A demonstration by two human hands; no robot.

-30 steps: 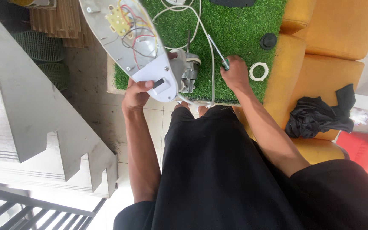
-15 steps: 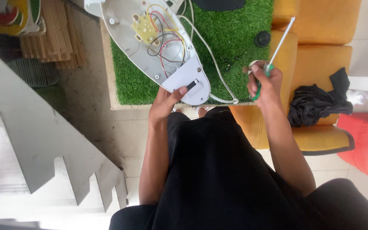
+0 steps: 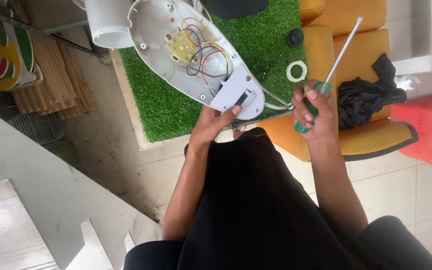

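While the left hand point(image 3: 211, 122) grips the near end of the opened white housing point(image 3: 186, 50) over the green-turfed desk point(image 3: 161, 107), the right hand point(image 3: 315, 112) beside it clenches a green-handled screwdriver point(image 3: 332, 70), shaft pointing away

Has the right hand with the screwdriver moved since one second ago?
Yes. The right hand, gripping the green-handled screwdriver, has come off the green turf mat and now sits over the yellow seat beside it.

A black cloth point(image 3: 368, 97) lies crumpled on the yellow seat point(image 3: 376, 137). A white ring point(image 3: 296, 70) and a black knob point(image 3: 294, 37) rest near the green turf mat point(image 3: 161, 105).
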